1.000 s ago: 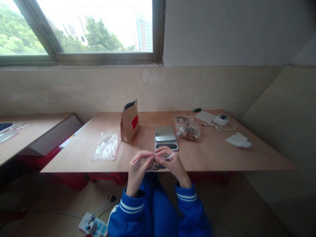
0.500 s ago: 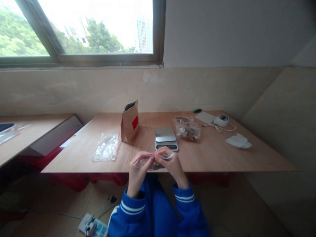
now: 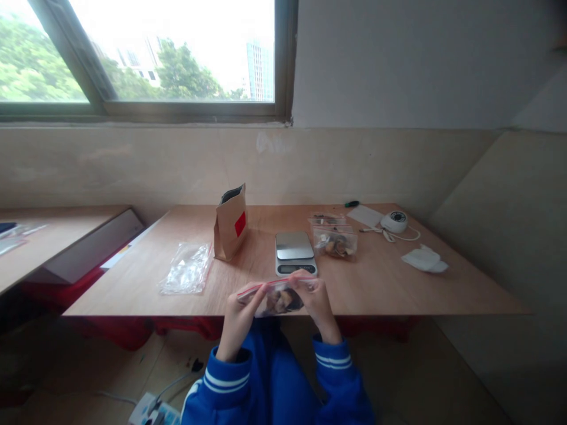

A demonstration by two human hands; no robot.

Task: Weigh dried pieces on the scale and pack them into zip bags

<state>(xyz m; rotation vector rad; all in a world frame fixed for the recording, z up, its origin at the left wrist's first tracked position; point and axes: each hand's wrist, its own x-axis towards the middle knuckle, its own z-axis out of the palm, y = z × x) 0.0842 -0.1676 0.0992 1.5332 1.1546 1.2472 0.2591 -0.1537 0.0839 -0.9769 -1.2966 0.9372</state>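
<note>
Between my hands, at the table's front edge, I hold a clear zip bag (image 3: 280,302) with a red seal strip and brown, dark dried pieces inside. My left hand (image 3: 241,308) pinches the strip near its left end. Thumb and fingers of my right hand (image 3: 312,295) are closed on the strip's right part. Just beyond the bag lies a kitchen scale (image 3: 295,248) with a bare metal plate. Right of the scale, a filled zip bag (image 3: 336,243) rests on the table, with another filled bag (image 3: 326,219) behind it.
An open brown paper pouch (image 3: 230,227) with a red label stands left of the scale. Empty clear bags (image 3: 186,268) lie at the left. A white dome camera (image 3: 394,222) with its cable and a crumpled white tissue (image 3: 425,258) are at the right. A power strip (image 3: 153,410) lies on the floor.
My hands have moved apart along the seal strip, my left hand going left. The strip is straighter, and the bag's contents show more fully. The view has tilted slightly.
</note>
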